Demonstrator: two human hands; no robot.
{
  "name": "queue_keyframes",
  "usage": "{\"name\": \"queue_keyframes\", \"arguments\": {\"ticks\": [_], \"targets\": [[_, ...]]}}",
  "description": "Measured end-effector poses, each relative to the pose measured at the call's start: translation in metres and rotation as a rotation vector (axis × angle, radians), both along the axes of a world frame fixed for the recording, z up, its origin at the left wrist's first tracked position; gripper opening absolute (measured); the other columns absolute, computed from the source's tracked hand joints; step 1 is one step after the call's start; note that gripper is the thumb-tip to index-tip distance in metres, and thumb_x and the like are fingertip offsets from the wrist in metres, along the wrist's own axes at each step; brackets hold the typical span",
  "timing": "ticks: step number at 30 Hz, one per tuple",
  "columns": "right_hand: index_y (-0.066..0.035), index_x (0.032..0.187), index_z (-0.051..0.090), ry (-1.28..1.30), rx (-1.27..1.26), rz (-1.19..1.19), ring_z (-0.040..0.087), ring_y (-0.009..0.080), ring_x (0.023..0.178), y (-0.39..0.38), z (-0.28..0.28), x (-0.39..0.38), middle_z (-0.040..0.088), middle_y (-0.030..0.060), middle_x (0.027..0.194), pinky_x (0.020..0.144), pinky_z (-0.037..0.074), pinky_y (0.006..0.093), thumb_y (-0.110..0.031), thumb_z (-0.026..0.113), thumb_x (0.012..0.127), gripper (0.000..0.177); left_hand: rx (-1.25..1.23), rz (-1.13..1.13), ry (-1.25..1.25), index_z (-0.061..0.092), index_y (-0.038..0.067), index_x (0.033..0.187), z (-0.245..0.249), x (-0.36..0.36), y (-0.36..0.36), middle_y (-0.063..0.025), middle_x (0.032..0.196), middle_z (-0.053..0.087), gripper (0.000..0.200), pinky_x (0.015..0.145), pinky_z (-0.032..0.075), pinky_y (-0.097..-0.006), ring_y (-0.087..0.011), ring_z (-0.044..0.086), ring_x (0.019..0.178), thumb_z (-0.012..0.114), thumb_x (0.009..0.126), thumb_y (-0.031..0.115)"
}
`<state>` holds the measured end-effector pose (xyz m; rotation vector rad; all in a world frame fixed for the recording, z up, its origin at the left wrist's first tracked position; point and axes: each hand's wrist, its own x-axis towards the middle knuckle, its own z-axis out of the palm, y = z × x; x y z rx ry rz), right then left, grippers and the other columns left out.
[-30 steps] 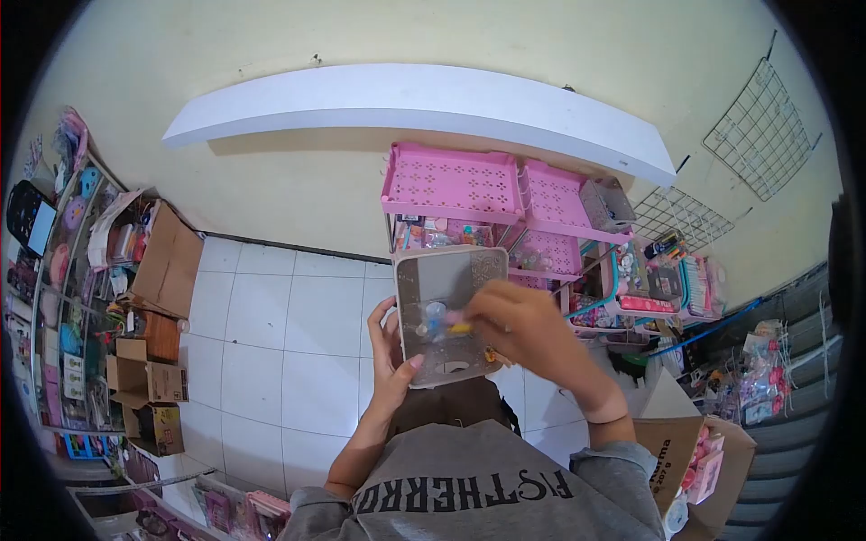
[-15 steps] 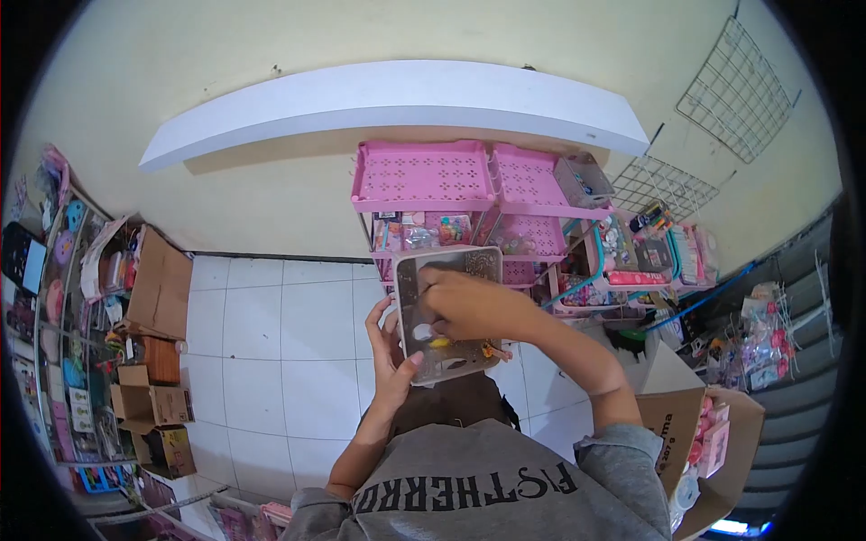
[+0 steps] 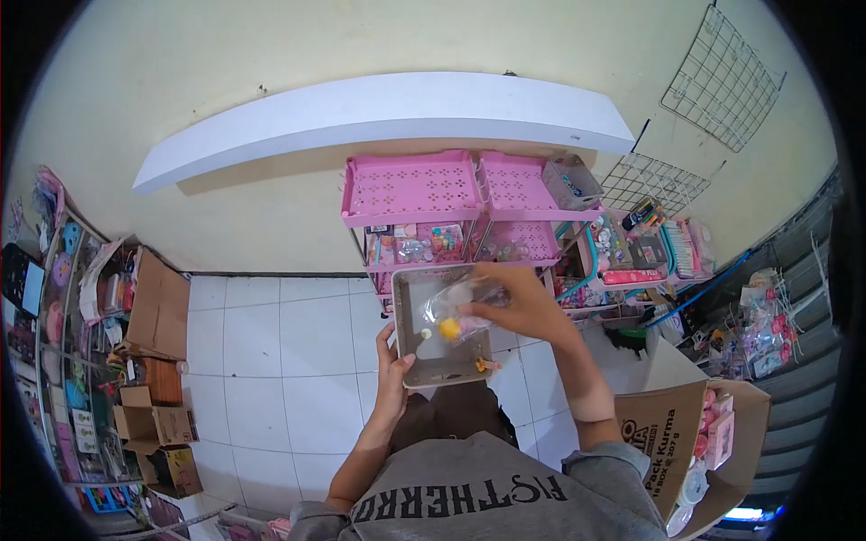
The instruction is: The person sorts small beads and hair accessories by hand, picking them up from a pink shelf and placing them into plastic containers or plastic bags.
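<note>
My left hand [image 3: 394, 365] grips the left wall of a shallow rectangular basket [image 3: 408, 311], pale-rimmed with a grey-brown inside. Over the basket, my right hand [image 3: 512, 302] pinches a clear plastic bag [image 3: 469, 316] with small yellow, white and pink items inside. A small white piece [image 3: 426, 334] lies on the basket's floor. Near its lower right corner is a small orange and pink item [image 3: 487, 365], too small to name.
Pink trolley shelves [image 3: 410, 187] stand ahead against the wall, below a long white wall shelf [image 3: 388, 113]. An open cardboard box [image 3: 663, 433] of pink goods is at my right. Cardboard boxes [image 3: 158, 302] and a stocked rack [image 3: 68, 361] line the left side.
My right hand has risen from inside the basket and moved right, now with the clear bag in its fingers. The left hand keeps its hold on the basket.
</note>
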<state>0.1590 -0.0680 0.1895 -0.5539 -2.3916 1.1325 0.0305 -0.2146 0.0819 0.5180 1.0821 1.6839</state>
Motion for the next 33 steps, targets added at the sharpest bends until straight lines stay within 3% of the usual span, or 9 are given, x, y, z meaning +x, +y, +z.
{"name": "queue_keyframes", "arguments": {"ticks": [4,6,11,14,16,18,21,27,33], "targets": [[0.000,0.089,0.050,0.190,-0.429,-0.352,0.050,0.0063,0.070,0.009,-0.020,0.016,0.054,0.0025,0.076,0.062,0.042,0.0213,-0.017,0.064,0.070,0.029,-0.067,-0.019,-0.178,0.016,0.010,0.122,-0.003,0.006,0.005,-0.0169,0.112,0.034,0.063,0.082,0.037,-0.0323,-0.0247,0.038,0.104,0.049,0.070,0.020],[0.000,0.089,0.050,0.188,-0.454,-0.337,0.050,0.0067,0.071,0.009,-0.039,0.019,0.054,0.0030,0.078,0.062,0.042,0.0208,-0.016,0.064,0.070,0.029,-0.087,0.045,0.100,0.016,0.009,0.122,-0.022,0.025,0.008,-0.0154,0.110,0.035,0.062,0.084,0.035,-0.0323,-0.0233,0.038,0.102,0.049,0.071,0.018],[-0.002,0.086,0.049,0.380,-0.669,-0.629,0.050,0.0066,0.074,0.011,-0.066,0.034,0.052,0.0016,0.078,0.065,0.041,0.0217,-0.008,0.063,0.069,0.022,-0.123,-0.078,0.015,0.014,0.009,0.122,-0.086,0.045,0.002,-0.0143,0.109,0.036,0.061,0.084,0.033,-0.0316,-0.0212,0.038,0.099,0.049,0.072,0.014],[-0.001,0.085,0.049,0.220,-0.716,-0.516,0.050,0.0078,0.074,0.001,-0.094,0.043,0.053,0.0035,0.080,0.065,0.042,0.0220,-0.005,0.061,0.070,0.019,-0.265,-0.098,-0.117,0.013,0.009,0.122,-0.090,0.046,0.011,-0.0148,0.108,0.037,0.061,0.084,0.032,-0.0311,-0.0206,0.038,0.099,0.048,0.072,0.011],[-0.001,0.084,0.049,0.281,-0.777,-0.580,0.051,0.0081,0.074,0.004,-0.114,0.056,0.053,0.0040,0.080,0.065,0.042,0.0217,-0.004,0.060,0.071,0.018,-0.406,-0.110,-0.159,0.014,0.007,0.121,-0.092,0.046,0.014,-0.0158,0.107,0.037,0.059,0.085,0.032,-0.0317,-0.0210,0.038,0.100,0.047,0.072,0.009],[-0.001,0.083,0.049,0.395,-0.802,-0.686,0.051,0.0085,0.073,0.006,-0.129,0.067,0.053,0.0039,0.080,0.064,0.042,0.0210,-0.004,0.059,0.072,0.015,-0.421,-0.091,-0.141,0.014,0.006,0.120,-0.105,0.051,0.015,-0.0157,0.107,0.038,0.058,0.085,0.031,-0.0323,-0.0214,0.038,0.100,0.047,0.073,0.010],[0.000,0.083,0.048,0.313,-0.870,-0.821,0.051,0.0088,0.072,0.001,-0.156,0.080,0.053,0.0038,0.079,0.063,0.043,0.0212,-0.004,0.059,0.072,0.016,-0.439,-0.042,-0.105,0.016,0.004,0.119,-0.117,0.064,0.017,-0.0158,0.108,0.038,0.056,0.086,0.031,-0.0333,-0.0220,0.038,0.102,0.048,0.073,0.011],[-0.002,0.080,0.050,0.434,-1.106,-0.869,0.050,0.0077,0.069,-0.012,-0.207,0.106,0.053,0.0026,0.074,0.060,0.041,0.0201,-0.007,0.062,0.070,0.017,-0.458,0.043,-0.111,0.017,0.003,0.118,-0.144,0.118,0.018,-0.0171,0.113,0.035,0.057,0.088,0.030,-0.0332,-0.0224,0.035,0.105,0.051,0.073,0.014],[-0.001,0.080,0.047,0.249,-1.075,-0.931,0.053,0.0110,0.070,-0.018,-0.216,0.146,0.053,0.0052,0.074,0.062,0.044,0.0234,-0.005,0.062,0.069,0.019,-0.582,0.015,-0.052,0.014,0.005,0.120,-0.135,0.161,0.028,-0.0188,0.112,0.033,0.061,0.087,0.030,-0.0328,-0.0241,0.035,0.105,0.051,0.072,0.013]]}}
